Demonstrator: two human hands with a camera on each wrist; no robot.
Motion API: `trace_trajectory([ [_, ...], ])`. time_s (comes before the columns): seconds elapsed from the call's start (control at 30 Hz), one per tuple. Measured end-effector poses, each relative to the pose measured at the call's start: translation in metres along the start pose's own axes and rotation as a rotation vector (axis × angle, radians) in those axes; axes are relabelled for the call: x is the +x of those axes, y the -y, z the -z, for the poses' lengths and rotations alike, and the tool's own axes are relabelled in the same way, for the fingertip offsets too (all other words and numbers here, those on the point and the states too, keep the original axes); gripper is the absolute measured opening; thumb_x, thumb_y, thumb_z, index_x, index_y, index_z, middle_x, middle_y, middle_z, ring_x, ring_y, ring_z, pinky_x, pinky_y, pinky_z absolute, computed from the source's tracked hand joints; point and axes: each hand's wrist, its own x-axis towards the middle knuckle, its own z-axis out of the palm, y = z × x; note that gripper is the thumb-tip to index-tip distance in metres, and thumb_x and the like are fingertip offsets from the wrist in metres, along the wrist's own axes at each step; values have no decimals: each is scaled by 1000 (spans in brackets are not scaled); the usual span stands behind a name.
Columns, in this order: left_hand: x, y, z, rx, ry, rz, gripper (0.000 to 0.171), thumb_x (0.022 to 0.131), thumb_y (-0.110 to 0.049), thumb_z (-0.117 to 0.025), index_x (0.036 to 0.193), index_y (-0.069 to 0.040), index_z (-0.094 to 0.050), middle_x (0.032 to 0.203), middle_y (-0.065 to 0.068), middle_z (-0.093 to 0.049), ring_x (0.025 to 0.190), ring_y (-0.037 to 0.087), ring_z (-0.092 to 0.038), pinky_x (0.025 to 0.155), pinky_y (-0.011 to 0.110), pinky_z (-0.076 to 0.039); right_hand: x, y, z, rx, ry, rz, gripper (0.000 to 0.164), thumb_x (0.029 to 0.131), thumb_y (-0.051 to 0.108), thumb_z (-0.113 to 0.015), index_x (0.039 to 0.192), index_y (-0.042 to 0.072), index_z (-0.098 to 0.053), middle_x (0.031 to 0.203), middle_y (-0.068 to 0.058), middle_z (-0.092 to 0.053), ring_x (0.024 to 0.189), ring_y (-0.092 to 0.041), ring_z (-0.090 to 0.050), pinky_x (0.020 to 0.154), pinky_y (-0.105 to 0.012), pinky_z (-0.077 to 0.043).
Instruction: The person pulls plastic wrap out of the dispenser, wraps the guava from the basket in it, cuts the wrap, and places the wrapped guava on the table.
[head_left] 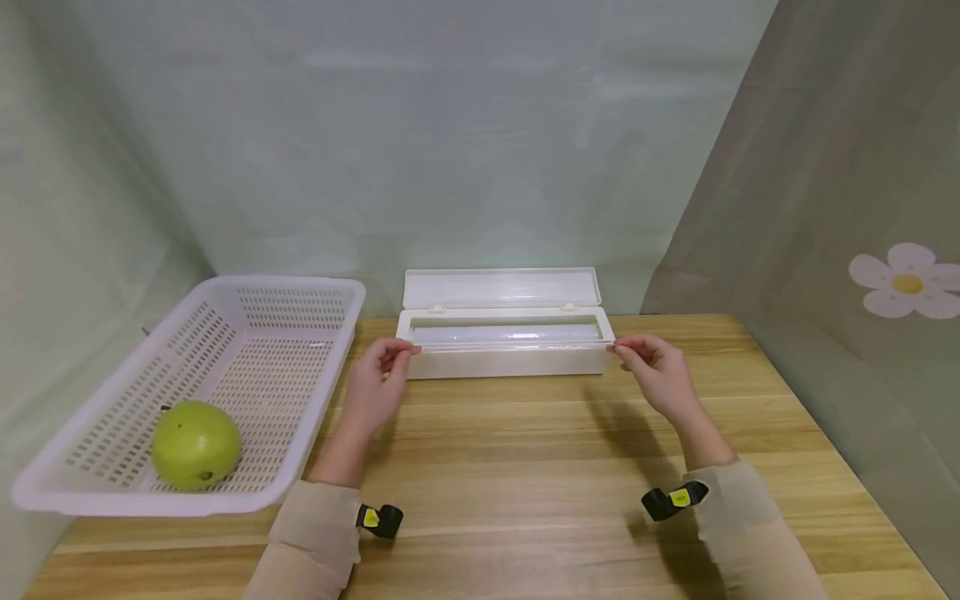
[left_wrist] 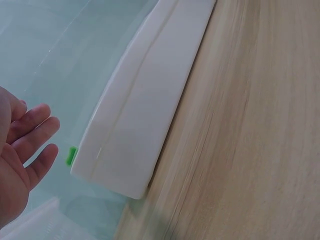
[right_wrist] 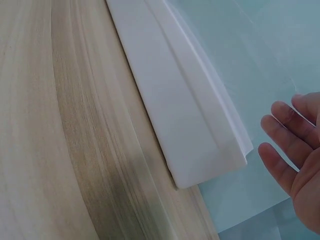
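A white cling film dispenser point(head_left: 510, 362) lies lengthwise at the back of the table, its lid point(head_left: 501, 288) raised. Inside shows a roll of cling film point(head_left: 506, 334). At the dispenser's left front corner, my left hand point(head_left: 377, 385) pinches the clear film's edge between thumb and index finger. My right hand point(head_left: 658, 375) pinches the other end of that edge at the right corner. In both wrist views, the film edge is a faint line running to the fingertips, while the remaining fingers are loosely bent. A small green piece point(left_wrist: 71, 156) sticks out at the dispenser's left end.
A white perforated basket point(head_left: 318, 425) stands at the left with a green round fruit point(head_left: 196, 444) in it. The wooden table point(head_left: 517, 483) meets pale curtains point(head_left: 480, 150) at the back and sides. A flower print point(head_left: 907, 282) marks the right curtain.
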Motion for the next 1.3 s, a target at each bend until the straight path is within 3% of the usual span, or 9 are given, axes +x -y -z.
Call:
trace_trajectory([
  [0.27, -2, -5, 2, -5, 3, 16, 10, 93, -3, -54, 99, 2, -61, 99, 15, -71, 91, 28, -64, 66, 7, -44, 2, -13, 3, -30, -3, 38, 23, 94, 16, -58, 100, -5, -64, 96, -1, -71, 82, 4, -61, 72, -21, -55],
  [0.43, -3, -8, 2, 1, -1, 16, 10, 93, -2, -54, 99, 2, -61, 99, 15, -71, 90, 24, -64, 67, 7, -44, 0, -11, 4, -38, -1, 51, 22, 94, 16, -58, 100, -4, -65, 99, -14, -70, 81, 4, -61, 72, -20, -54],
  [0.6, -4, -8, 2, -20, -2, 7, 10, 91, 1, -55, 98, 3, -61, 98, 18, -71, 90, 27, -64, 69, 7, -45, -2, -4, 4, -51, 1, 49, 19, 94, 10, -57, 101, -6, -65, 103, -25, -67, 79, 7, -59, 71, -15, -53],
  [0.77, -4, -8, 2, -48, 9, 4, 14, 85, 8, -57, 98, 5, -61, 97, 19, -70, 88, 24, -64, 73, 7, -47, -7, 9, 3, -54, 5, 56, 18, 93, 4, -56, 102, -9, -63, 104, -28, -66, 77, 8, -57, 70, -13, -51],
  [0.9, -3, -7, 3, -15, 19, -15, 15, 85, 5, -61, 100, 4, -63, 96, 18, -71, 88, 22, -65, 76, 8, -47, -6, 6, 5, -71, 3, 49, 18, 94, 8, -57, 101, -7, -64, 103, -26, -68, 76, 5, -58, 69, -15, -52],
  [1.0, -3, -7, 3, 32, 20, -31, 14, 86, 0, -64, 100, 4, -66, 96, 17, -71, 87, 25, -67, 76, 13, -50, -5, -2, 6, -94, -2, 45, 20, 94, 13, -58, 101, -3, -66, 98, -16, -70, 75, -2, -60, 68, -17, -52],
  [1.13, -4, -8, 4, 92, 14, -38, 12, 86, -4, -66, 96, 2, -69, 94, 16, -72, 86, 27, -68, 75, 22, -53, -6, -7, 7, -109, -5, 45, 21, 93, 18, -59, 100, -1, -67, 92, 6, -69, 75, -11, -62, 67, -19, -53],
  [1.3, -5, -9, 4, 123, 19, -36, 8, 86, -5, -66, 92, 0, -70, 92, 15, -72, 85, 24, -67, 73, 19, -52, -7, -9, 8, -83, 3, 54, 21, 94, 17, -59, 100, -3, -66, 88, 21, -65, 75, -4, -60, 68, -23, -54],
])
